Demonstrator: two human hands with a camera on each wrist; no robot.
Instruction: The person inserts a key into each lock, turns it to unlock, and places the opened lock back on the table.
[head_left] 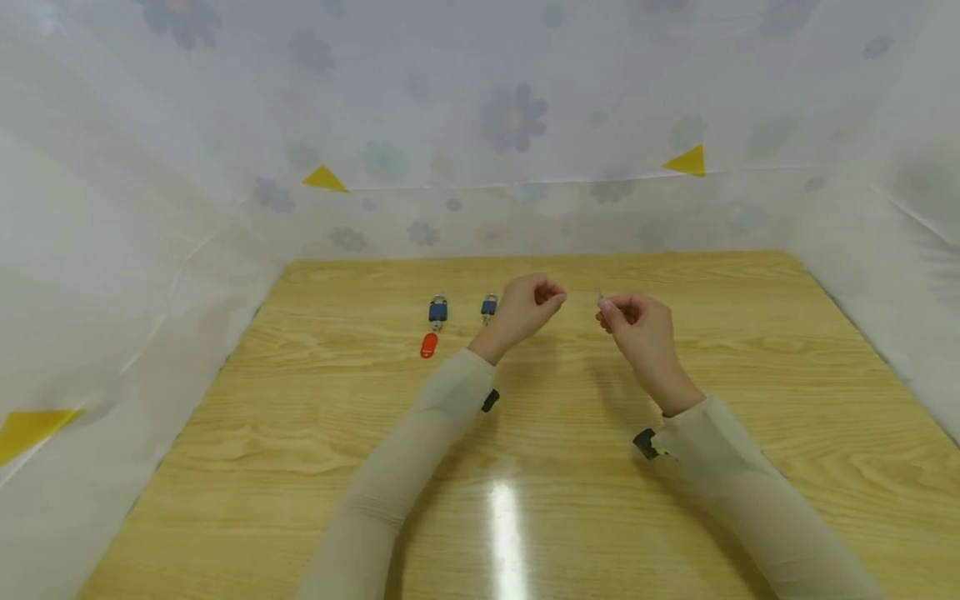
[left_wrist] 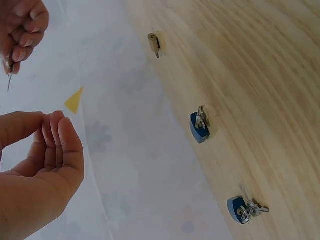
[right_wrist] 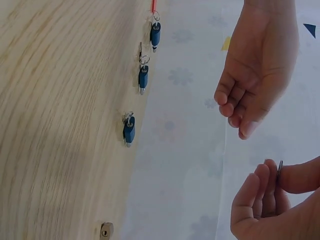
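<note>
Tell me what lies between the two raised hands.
Nothing: in the head view only bare wooden table shows behind the gap between left hand and right hand.

Staged recording booth, not a home: bare wooden bench (head_left: pixel 300 467) boxed in by white flower-print sheeting (head_left: pixel 517 117) with yellow triangle markers (head_left: pixel 325 178).

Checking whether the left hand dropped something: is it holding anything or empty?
Empty. The left hand has loosely curled fingers with nothing between them; the key is pinched by the right hand.
</note>
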